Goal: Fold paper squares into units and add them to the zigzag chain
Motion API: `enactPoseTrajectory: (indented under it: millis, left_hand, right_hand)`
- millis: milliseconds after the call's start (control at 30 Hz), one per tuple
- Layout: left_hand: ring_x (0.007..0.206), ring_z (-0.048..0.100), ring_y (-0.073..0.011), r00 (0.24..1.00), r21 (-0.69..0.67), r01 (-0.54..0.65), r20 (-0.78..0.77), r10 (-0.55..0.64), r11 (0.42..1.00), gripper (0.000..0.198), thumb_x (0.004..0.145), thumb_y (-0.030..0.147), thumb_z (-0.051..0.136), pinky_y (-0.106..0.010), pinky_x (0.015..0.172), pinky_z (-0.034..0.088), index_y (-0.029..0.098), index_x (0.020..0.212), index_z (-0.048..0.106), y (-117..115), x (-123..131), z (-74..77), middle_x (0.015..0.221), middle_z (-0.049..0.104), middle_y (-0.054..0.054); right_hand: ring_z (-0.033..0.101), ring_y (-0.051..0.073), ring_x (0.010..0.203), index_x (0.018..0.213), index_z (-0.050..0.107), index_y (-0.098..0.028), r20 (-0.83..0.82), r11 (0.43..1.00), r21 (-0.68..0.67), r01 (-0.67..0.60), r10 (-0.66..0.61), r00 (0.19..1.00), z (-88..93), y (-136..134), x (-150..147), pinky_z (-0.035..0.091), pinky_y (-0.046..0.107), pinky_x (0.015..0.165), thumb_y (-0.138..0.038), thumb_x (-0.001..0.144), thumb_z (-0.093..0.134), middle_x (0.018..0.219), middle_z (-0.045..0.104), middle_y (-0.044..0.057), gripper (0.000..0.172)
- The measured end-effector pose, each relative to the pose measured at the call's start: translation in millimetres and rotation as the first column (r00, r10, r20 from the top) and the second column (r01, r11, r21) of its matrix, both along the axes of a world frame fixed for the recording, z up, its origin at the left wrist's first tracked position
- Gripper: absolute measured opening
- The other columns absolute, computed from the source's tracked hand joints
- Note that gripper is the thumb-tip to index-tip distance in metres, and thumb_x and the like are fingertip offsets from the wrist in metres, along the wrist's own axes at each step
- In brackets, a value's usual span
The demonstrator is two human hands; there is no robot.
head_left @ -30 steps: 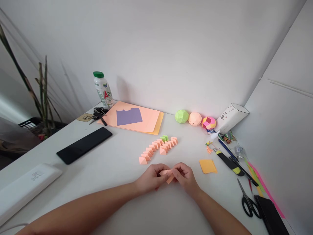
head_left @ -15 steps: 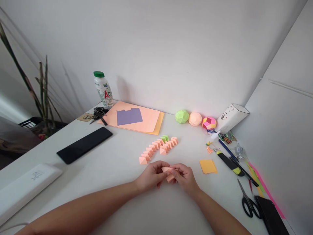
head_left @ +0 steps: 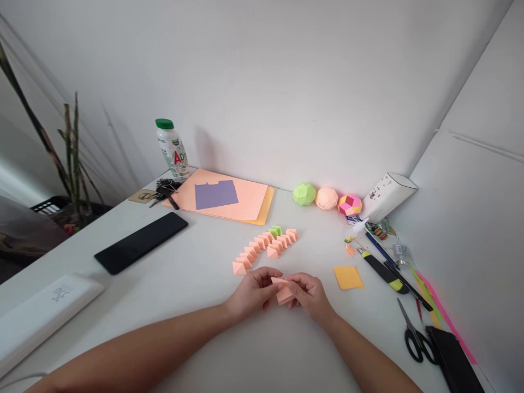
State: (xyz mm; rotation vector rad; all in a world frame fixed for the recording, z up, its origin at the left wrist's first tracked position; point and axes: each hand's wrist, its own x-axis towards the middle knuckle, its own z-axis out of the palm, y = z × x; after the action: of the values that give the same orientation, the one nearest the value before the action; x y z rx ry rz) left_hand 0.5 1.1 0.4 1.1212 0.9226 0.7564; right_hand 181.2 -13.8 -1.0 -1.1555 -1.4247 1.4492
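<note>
Between my two hands is a folded piece of peach paper (head_left: 285,295), held just above the white table. My left hand (head_left: 258,293) pinches its left side, with the thumb in front. On the other side, my right hand (head_left: 308,295) grips the paper between thumb and fingers. Part of the paper is hidden by my fingertips. Just beyond my hands stand two slanting rows of small folded peach paper units (head_left: 250,252), with a few green units (head_left: 275,231) at the far end. A yellow-orange paper square (head_left: 347,278) lies to the right of my right hand.
Scissors (head_left: 415,338), a utility knife (head_left: 382,271) and pens line the right side. Three paper balls (head_left: 326,198) sit by the wall. Peach sheets (head_left: 229,213), a bottle (head_left: 173,150) and keys are at the back left; a black phone-like slab (head_left: 141,243) lies nearer.
The peach paper has turned slightly between my fingers, and more of its lower face shows. Both hands stay almost in place, still gripping it.
</note>
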Motion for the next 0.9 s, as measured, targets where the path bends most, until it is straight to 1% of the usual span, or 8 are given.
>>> enactPoseTrajectory:
  millis: [133, 267, 400, 733, 900]
  left_hand:
    - [0.037, 0.043, -0.0064, 1.0, -0.004, 0.007, 0.005, -0.007, 1.0, 0.03, 0.073, 0.041, 0.063, -0.019, 0.038, 0.035, 0.016, 0.088, 0.057, 0.1, -0.1, 1.8, 0.047, 0.05, 0.007]
    - [0.038, 0.043, -0.0067, 0.999, -0.01, 0.012, 0.036, -0.012, 1.0, 0.028, 0.073, 0.042, 0.063, -0.019, 0.038, 0.035, 0.016, 0.083, 0.058, 0.2, -0.2, -1.0, 0.049, 0.051, 0.006]
    - [0.039, 0.042, -0.0073, 0.999, -0.02, 0.009, 0.052, -0.008, 1.0, 0.029, 0.072, 0.043, 0.065, -0.02, 0.038, 0.036, 0.017, 0.082, 0.057, 0.6, 0.0, -2.5, 0.047, 0.05, 0.006]
    - [0.038, 0.042, -0.0072, 0.999, -0.001, 0.03, 0.037, -0.03, 1.0, 0.03, 0.075, 0.046, 0.061, -0.02, 0.038, 0.034, 0.017, 0.075, 0.055, 0.6, -0.4, -3.4, 0.05, 0.053, 0.004]
    - [0.036, 0.041, -0.0072, 0.999, -0.008, 0.031, 0.032, -0.031, 0.999, 0.029, 0.075, 0.046, 0.06, -0.02, 0.036, 0.032, 0.018, 0.073, 0.053, 0.1, -0.7, -2.8, 0.049, 0.052, 0.005]
  right_hand:
    - [0.054, 0.01, 0.047, 0.085, 0.065, -0.015, -0.002, 1.0, -0.01, -0.009, 0.009, 1.0, 0.9, 1.1, 0.5, 0.047, 0.023, 0.045, -0.039, 0.082, 0.058, 0.061, 0.06, 0.0, 0.025]
    - [0.053, 0.01, 0.046, 0.082, 0.064, -0.014, -0.004, 1.0, -0.018, -0.018, 0.018, 1.0, -0.3, 1.6, 1.7, 0.046, 0.022, 0.045, -0.039, 0.081, 0.058, 0.06, 0.06, -0.001, 0.025]
    - [0.053, 0.01, 0.046, 0.082, 0.064, -0.014, -0.002, 0.999, -0.03, -0.016, 0.016, 1.0, -2.7, 1.6, 2.7, 0.046, 0.022, 0.045, -0.039, 0.081, 0.058, 0.059, 0.059, -0.001, 0.026]
    - [0.054, 0.011, 0.05, 0.082, 0.066, -0.013, -0.004, 0.999, -0.032, -0.03, 0.03, 1.0, 2.9, 1.2, 1.5, 0.047, 0.023, 0.046, -0.039, 0.081, 0.059, 0.061, 0.06, 0.0, 0.027]
    - [0.055, 0.012, 0.052, 0.081, 0.066, -0.014, 0.0, 0.998, -0.052, -0.022, 0.022, 1.0, 2.1, 1.5, 1.8, 0.047, 0.023, 0.046, -0.04, 0.08, 0.06, 0.061, 0.061, 0.001, 0.027]
